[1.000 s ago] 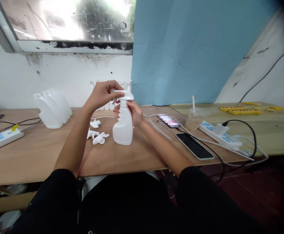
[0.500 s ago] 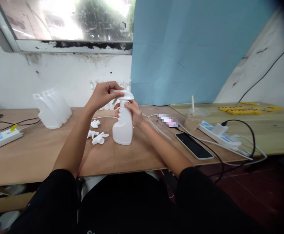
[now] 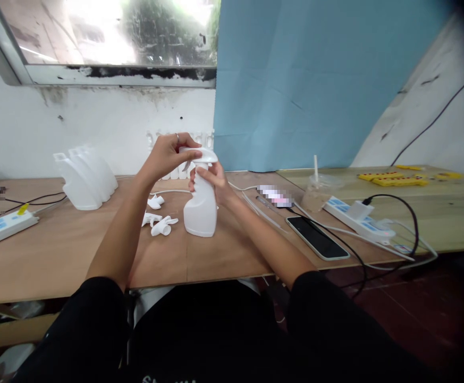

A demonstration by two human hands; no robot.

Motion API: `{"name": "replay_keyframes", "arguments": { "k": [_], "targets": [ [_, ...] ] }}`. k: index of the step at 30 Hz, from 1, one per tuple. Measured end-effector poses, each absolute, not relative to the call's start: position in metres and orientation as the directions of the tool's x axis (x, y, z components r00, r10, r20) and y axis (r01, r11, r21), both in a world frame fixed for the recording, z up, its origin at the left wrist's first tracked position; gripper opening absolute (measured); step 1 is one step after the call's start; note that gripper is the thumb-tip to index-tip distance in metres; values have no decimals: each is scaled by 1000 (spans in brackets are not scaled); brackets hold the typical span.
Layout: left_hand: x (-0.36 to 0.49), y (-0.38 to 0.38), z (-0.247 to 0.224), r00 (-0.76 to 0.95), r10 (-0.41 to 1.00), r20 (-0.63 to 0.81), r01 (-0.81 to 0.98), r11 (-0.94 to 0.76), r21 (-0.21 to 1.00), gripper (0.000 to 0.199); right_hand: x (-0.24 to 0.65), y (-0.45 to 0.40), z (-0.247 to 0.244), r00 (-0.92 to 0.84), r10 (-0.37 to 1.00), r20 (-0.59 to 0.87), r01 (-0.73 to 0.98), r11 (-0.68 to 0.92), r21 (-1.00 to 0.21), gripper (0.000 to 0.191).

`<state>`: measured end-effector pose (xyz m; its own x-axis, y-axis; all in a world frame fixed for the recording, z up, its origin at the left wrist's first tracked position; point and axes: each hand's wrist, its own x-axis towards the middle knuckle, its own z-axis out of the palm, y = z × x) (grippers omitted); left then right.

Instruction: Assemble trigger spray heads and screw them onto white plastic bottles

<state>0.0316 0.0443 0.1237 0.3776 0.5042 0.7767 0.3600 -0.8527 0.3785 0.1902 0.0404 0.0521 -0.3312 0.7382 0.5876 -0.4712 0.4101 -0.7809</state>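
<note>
- Evidently for steadiness, right hand (image 3: 219,184) gripped the upright bottle (image 3: 200,217) round its neck, on the table (image 3: 224,260).
- Left hand (image 3: 170,152) pinched spray head (image 3: 207,155) from above (better leverage, presumably).

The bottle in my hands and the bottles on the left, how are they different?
The held bottle has a spray head on top; the grouped bottles show none. Your left hand is on the held bottle's spray head and your right hand grips just below it; no hand touches the grouped bottles. The held bottle stands singly, the grouped bottles close together. All look whitish.
</note>
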Motion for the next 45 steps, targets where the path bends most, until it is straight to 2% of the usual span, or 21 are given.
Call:
{"name": "replay_keyframes", "arguments": {
  "k": [6, 9, 14, 22, 28, 37, 41, 45],
  "targets": [
    [30, 44, 123, 398, 505, 766, 357, -854, 378, 16, 189, 40, 54, -358, 740, 570, -438, 406, -802, 53],
    [30, 43, 124, 405, 512, 757, 358, -851, 384, 15, 190, 39, 55, -384, 715, 584, -484, 382, -787, 48],
    [30, 42, 124, 399, 509, 763, 363, -852, 378, 15, 191, 37, 56, -356, 736, 576, -435, 415, -799, 50],
    [29, 45, 123, 411, 500, 762, 359, -857, 369, 16, 190, 38, 55, -350, 725, 593, -446, 428, -786, 50],
    [30, 38, 126, 411, 542, 733, 407, -829, 384, 20, 193, 38, 52, -395, 674, 624, -548, 372, -749, 37],
    [31, 32, 126, 389, 593, 705, 421, -795, 437, 22, 191, 38, 57, -371, 686, 626, -448, 458, -768, 44],
    [31, 35, 127, 374, 616, 694, 387, -783, 487, 28, 192, 42, 57, -440, 669, 599, -438, 422, -793, 39],
    [28, 46, 127, 255, 649, 716, 331, -755, 566, 50, 197, 42, 60, -556, 683, 473, -299, 366, -881, 27]
  ]
}}
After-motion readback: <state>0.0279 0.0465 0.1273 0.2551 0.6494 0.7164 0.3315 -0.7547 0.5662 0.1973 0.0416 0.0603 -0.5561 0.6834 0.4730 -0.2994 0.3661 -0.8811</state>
